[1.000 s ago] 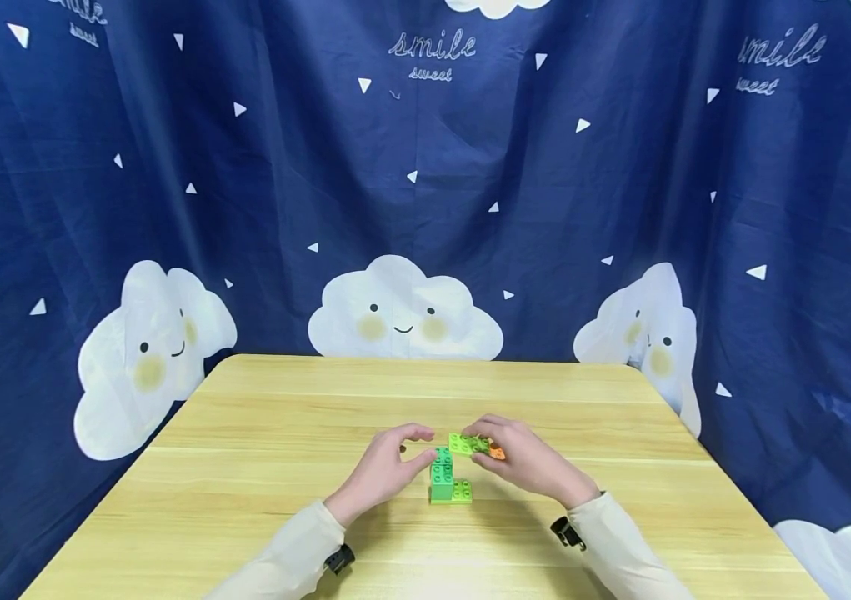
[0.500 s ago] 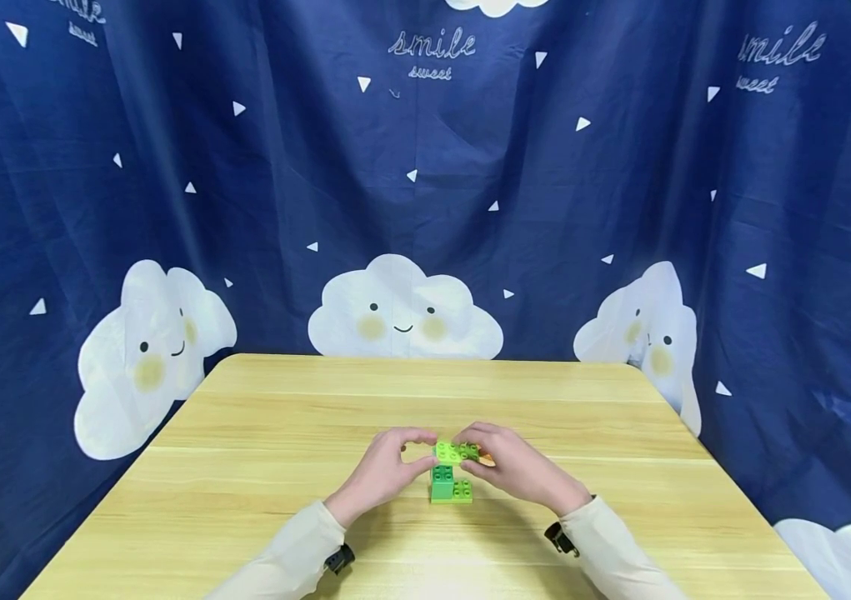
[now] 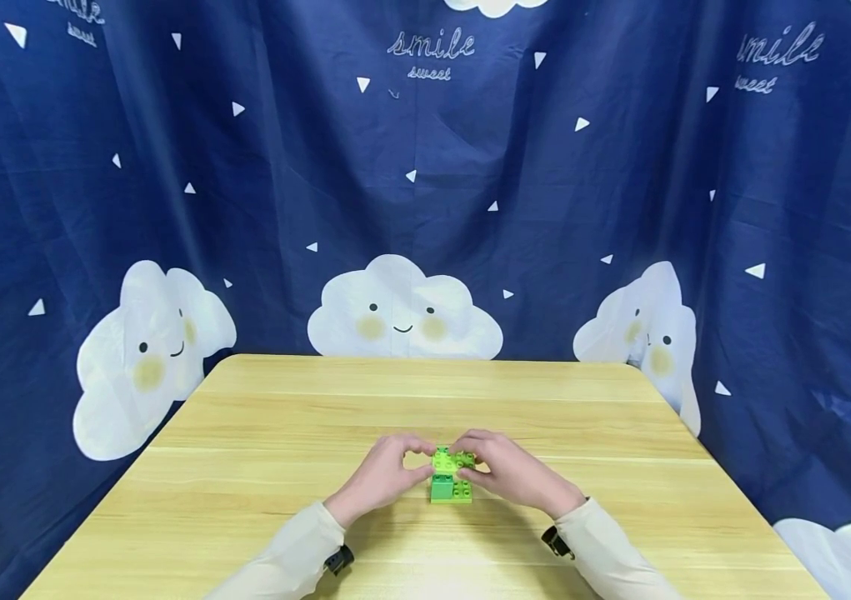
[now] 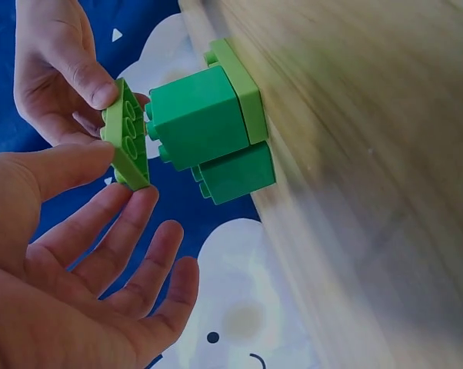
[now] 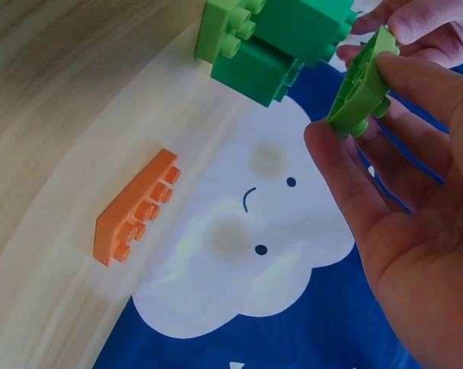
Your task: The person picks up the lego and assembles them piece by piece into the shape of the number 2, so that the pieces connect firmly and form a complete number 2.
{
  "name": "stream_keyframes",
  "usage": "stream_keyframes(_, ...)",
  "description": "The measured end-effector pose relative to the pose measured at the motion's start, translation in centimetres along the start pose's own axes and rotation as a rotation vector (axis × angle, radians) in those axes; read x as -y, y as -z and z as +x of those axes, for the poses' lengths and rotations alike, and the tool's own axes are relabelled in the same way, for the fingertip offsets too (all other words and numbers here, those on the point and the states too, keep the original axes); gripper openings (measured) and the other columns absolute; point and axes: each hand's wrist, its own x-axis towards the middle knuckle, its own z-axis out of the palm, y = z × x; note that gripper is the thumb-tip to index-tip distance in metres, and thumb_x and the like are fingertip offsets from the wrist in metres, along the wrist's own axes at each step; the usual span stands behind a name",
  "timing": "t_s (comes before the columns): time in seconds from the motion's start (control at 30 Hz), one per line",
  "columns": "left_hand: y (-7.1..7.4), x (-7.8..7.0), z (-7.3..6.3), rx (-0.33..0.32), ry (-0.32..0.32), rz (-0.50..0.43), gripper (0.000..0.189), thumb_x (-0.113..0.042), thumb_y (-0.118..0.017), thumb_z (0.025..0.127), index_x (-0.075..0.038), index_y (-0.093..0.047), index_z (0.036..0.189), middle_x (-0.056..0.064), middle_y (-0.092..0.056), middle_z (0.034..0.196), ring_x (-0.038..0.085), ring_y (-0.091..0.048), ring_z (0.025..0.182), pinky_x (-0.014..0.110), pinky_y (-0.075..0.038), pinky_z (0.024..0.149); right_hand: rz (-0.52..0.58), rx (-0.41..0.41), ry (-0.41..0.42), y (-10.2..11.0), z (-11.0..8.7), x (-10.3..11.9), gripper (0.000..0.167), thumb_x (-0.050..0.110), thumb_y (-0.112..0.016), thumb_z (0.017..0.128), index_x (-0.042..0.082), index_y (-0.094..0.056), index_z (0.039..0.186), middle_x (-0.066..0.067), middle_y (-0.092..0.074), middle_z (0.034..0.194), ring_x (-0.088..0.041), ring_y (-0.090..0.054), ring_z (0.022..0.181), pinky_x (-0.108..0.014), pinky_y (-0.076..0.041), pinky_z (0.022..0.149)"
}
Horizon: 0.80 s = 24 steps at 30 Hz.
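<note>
Over the middle of the table, a flat lime-green toy brick [image 3: 443, 462] is held level between both hands. My left hand [image 3: 386, 472] has thumb and fingertips at its left end, pinching the edge in the left wrist view. My right hand [image 3: 509, 469] grips the other end between thumb and fingers. Just below stand darker green blocks [image 4: 197, 119], one taller than the other, on a lime-green base brick [image 3: 463, 490] whose right-hand studs show. A narrow gap separates the held brick's hollow underside from the taller block's studs in the left wrist view.
An orange studded brick [image 5: 139, 206] lies on the wooden table [image 3: 282, 417], beyond the green stack in the right wrist view; the right hand hides it in the head view. A dark blue curtain [image 3: 425, 208] with cloud prints hangs behind the table.
My right hand has brought the lime-green brick leftward and toward me, over the darker green blocks. The left hand, which held nothing a second ago, now takes its left end.
</note>
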Motion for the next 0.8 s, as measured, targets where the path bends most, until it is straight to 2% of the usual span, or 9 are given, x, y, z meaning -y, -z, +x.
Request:
stream_keyframes(0.17,-0.20,0.15,-0.09,0.019,0.027,0.002,0.028,-0.020,-0.075,0.092,-0.008,-0.075,0.117,0.009,-0.072,0.124,0.032,-0.063,0.119,0.059,-0.050,0.103,0.011,0.014,0.009,-0.26,0.00,-0.14,0.027,0.012,-0.072,0.097,0.009,-0.069,0.124,-0.002,-0.069,0.119,-0.013,-0.068,0.101,-0.025,-0.060,0.083)
stream_keyframes(0.6,-0.62,0.24,-0.15,0.026,0.038,0.015,0.026,-0.019,-0.078,0.090,-0.010,-0.076,0.114,0.008,-0.072,0.122,0.031,-0.064,0.114,0.059,-0.051,0.098,0.020,0.049,-0.020,-0.49,0.04,-0.23,0.026,0.011,-0.072,0.097,0.010,-0.070,0.122,0.000,-0.068,0.119,-0.010,-0.066,0.101,-0.026,-0.059,0.084)
stream_keyframes(0.8,-0.64,0.28,-0.12,0.031,0.048,0.017,0.024,-0.018,-0.078,0.090,-0.011,-0.076,0.112,0.006,-0.073,0.119,0.027,-0.064,0.107,0.047,-0.055,0.087,0.023,0.054,-0.029,-0.53,0.06,-0.17,0.026,0.011,-0.071,0.097,0.010,-0.069,0.123,0.000,-0.068,0.120,-0.010,-0.066,0.103,-0.024,-0.058,0.085)
